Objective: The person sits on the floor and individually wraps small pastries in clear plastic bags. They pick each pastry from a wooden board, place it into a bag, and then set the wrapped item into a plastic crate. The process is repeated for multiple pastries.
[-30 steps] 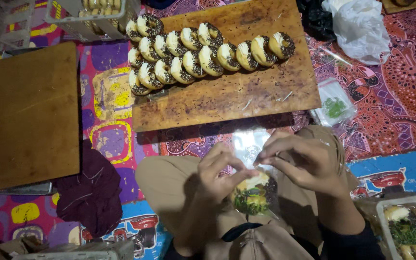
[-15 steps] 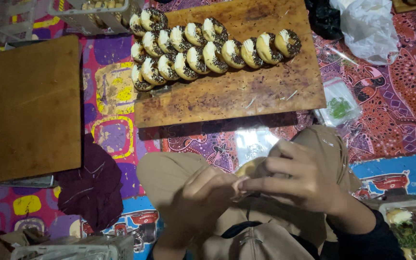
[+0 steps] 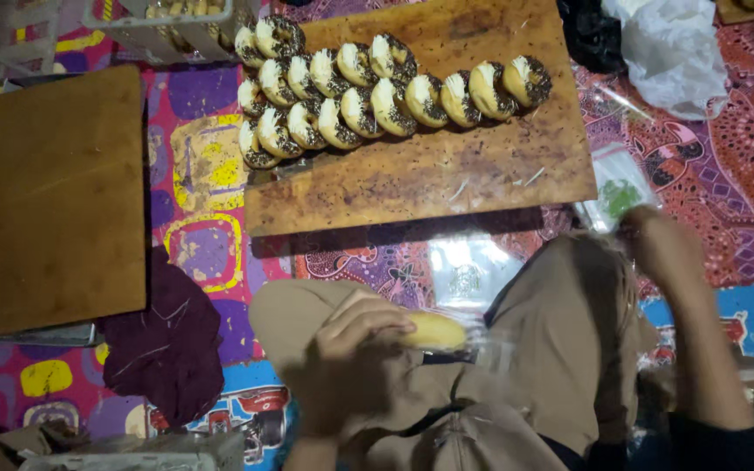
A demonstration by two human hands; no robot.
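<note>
My left hand holds a golden bread roll inside a clear plastic bag over my lap. Off to the right, my right hand is blurred; it reaches beside a small clear bag with something green in it, and I cannot tell whether it grips anything. On a wooden board ahead of me, several filled rolls sprinkled with dark topping lie in rows.
A second bare wooden board lies at the left. A dark maroon cloth lies by my left knee. A white plastic bag and a black bag sit at the far right on a patterned mat. A crate stands behind the board.
Both hands were together at my lap, working on a roll. Now the right hand has swung out right toward the small bag, while the left keeps the bagged roll.
</note>
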